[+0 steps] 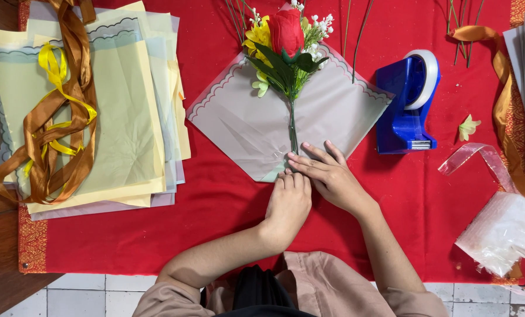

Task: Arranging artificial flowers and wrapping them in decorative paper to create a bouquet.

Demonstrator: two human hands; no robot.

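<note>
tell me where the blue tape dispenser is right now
In the head view, the blue tape dispenser sits on the red cloth, right of the grey wrapping sheet.

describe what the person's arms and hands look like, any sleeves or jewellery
Both forearms are bare up to the elbows. Loose sleeves of dusty pinkish-brown cloth begin there. The left hand and right hand wear no gloves, and no ring, watch or bracelet shows. The fingers look plain, nails short.
</note>
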